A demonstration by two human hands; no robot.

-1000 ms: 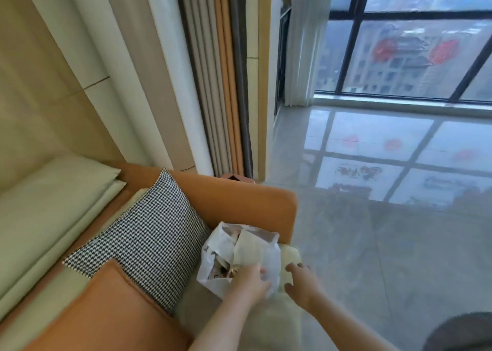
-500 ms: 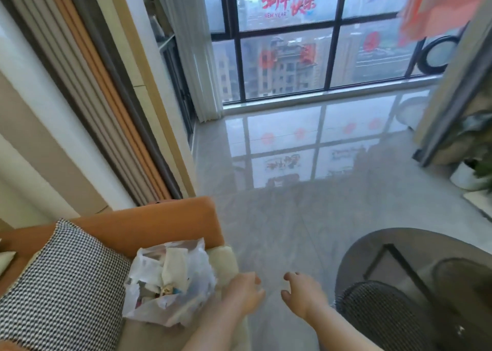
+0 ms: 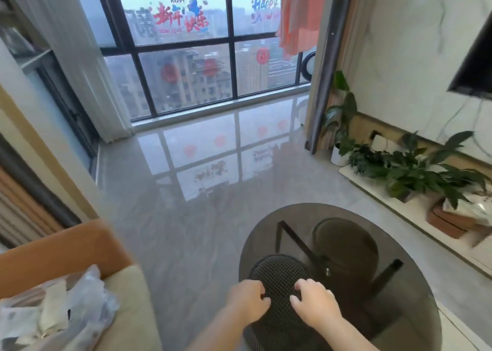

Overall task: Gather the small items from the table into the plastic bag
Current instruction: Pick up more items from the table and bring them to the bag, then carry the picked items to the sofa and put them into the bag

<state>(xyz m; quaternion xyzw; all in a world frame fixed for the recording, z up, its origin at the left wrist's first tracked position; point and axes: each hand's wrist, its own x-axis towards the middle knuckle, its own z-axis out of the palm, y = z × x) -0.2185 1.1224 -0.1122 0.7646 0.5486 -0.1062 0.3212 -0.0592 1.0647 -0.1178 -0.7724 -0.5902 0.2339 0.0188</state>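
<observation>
Fingers (image 3: 262, 292) of two hands, left hand (image 3: 246, 302) and right hand (image 3: 314, 304), curl loosely, holding nothing, above one glass counter (image 3: 415, 305); one plastic bag (image 3: 66, 313) is cut off.

We see bare glass counter (image 3: 399, 284) right of our hands; the sofa arm (image 3: 64, 247) and plastic bag (image 3: 80, 305) crowd the left.

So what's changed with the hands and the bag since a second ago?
Both hands have left the bag. The left hand and right hand now hover over the round glass table, fingers curled, holding nothing. The bag stays on the sofa, still full.
</observation>
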